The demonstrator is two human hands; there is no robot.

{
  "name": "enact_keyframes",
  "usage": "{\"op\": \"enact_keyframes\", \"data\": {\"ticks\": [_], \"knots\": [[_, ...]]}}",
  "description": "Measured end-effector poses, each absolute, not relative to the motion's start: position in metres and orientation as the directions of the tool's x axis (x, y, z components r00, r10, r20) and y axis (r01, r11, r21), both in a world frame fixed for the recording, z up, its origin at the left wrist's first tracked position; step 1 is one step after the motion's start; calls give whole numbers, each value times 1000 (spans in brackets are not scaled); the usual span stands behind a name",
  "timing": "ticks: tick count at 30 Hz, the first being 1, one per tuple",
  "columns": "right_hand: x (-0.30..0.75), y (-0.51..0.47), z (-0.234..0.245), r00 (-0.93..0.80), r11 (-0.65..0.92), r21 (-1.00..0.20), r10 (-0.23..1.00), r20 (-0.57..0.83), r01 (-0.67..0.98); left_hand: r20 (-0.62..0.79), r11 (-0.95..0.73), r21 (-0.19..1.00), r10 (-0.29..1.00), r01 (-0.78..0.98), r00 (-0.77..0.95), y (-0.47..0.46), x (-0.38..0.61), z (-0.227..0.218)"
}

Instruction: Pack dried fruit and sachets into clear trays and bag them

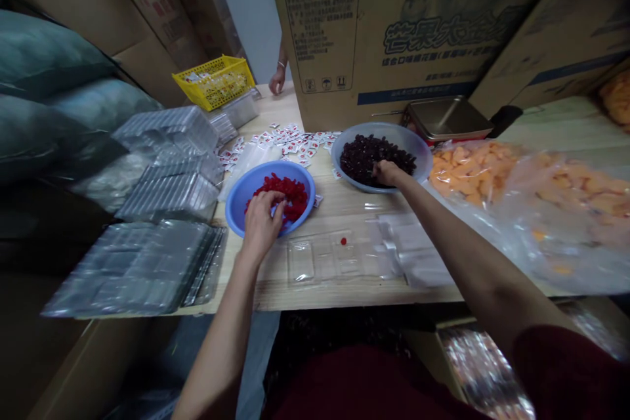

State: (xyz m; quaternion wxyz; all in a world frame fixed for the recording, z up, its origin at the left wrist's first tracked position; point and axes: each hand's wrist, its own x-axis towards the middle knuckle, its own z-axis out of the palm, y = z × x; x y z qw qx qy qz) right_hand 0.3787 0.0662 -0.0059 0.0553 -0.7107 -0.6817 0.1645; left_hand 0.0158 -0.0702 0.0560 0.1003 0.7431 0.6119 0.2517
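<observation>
Beyond the clear tray [322,259], my nearer left hand [263,220], fingers apart, reaches red pieces [295,193]; my right hand [388,172], grip unclear, touches dark pieces [365,152]

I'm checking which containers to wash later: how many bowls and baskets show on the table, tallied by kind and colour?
Blue bowl: 1
Pale bowl: 1
Yellow basket: 1
Total: 3
</observation>
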Motion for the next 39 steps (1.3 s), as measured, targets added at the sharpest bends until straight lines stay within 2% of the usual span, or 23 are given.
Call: {"op": "enact_keyframes", "data": {"ticks": [3,4,6,9,11,14,17,20,23,26,29,34,37,39], "knots": [[377,56,1,54,-90,-309,991,-124,947,-175,-148,301,962,942,208,-29,-3,38],[377,53,4,77,-106,-314,992,-103,944,-263,-147,272,939,951,220,-20,-3,30],[381,50,9,123,-134,-333,991,-54,933,-319,-153,245,920,958,228,-11,-1,17],[392,43,18,178,-161,-364,984,13,917,-309,-135,217,930,967,199,-11,1,8],[396,32,24,218,-147,-460,970,105,876,-294,-109,204,941,973,167,-13,-1,7],[385,-6,31,218,62,-728,934,284,683,-269,-107,208,950,972,162,-12,-2,8],[348,-64,25,65,253,-842,945,321,477,-270,-147,224,940,963,206,-9,0,6],[303,-113,6,-121,315,-825,948,293,469,-292,-182,225,925,957,244,-7,1,2],[274,-136,-16,-276,378,-709,925,261,595,-304,-209,222,913,952,271,-9,2,0],[269,-140,-29,-338,416,-603,909,245,681,-291,-207,211,920,955,263,-14,2,0],[279,-144,-30,-274,411,-607,911,309,680,-234,-188,239,941,953,245,-17,2,1],[308,-152,-11,-179,399,-618,905,387,678,-58,-180,395,974,901,220,-14,-4,-1],[340,-128,13,-34,382,-611,865,501,693,13,-179,503,980,845,200,-10,-7,0],[365,-93,28,51,318,-579,846,531,750,22,-185,537,978,823,206,-7,-7,1]]}}
